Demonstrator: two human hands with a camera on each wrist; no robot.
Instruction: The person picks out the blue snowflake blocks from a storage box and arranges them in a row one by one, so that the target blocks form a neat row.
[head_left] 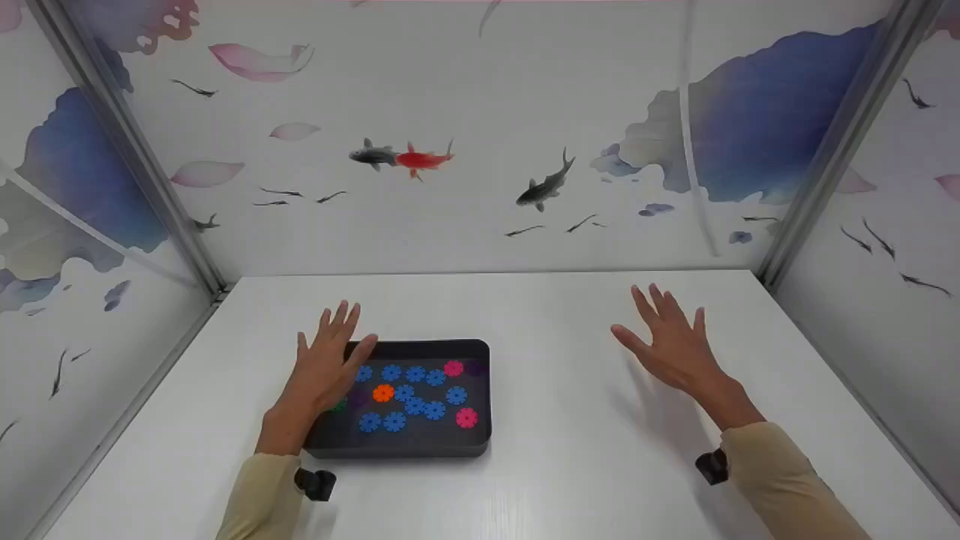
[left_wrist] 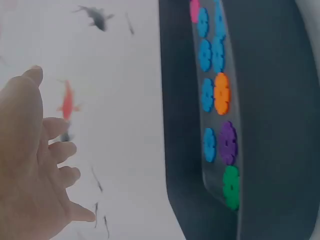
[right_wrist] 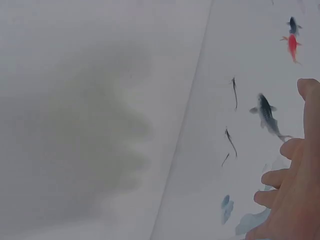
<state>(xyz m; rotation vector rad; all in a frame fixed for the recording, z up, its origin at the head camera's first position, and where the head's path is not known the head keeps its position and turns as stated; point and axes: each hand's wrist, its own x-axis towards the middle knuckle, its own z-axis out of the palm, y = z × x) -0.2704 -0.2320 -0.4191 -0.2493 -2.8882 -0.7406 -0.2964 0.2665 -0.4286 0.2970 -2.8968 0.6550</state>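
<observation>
A black rectangular tray (head_left: 397, 452) stands on the white table, left of centre. Inside it lie several flat notched discs: mostly blue ones like this blue disc (head_left: 394, 421), an orange disc (head_left: 383, 393), pink discs such as the one at the front right (head_left: 466, 418), plus a purple disc (left_wrist: 228, 143) and a green disc (left_wrist: 231, 187), clear in the left wrist view. My left hand (head_left: 324, 375) hovers over the tray's left side with fingers spread, hiding that edge. My right hand (head_left: 679, 352) is held above the table at right, fingers spread, holding nothing.
The white table (head_left: 555, 450) is bounded by printed panels with fish and petals at the back wall (head_left: 465, 225) and both sides. Metal posts (head_left: 832, 150) mark the rear corners. Small black cameras sit at the left wrist (head_left: 316, 484) and right wrist.
</observation>
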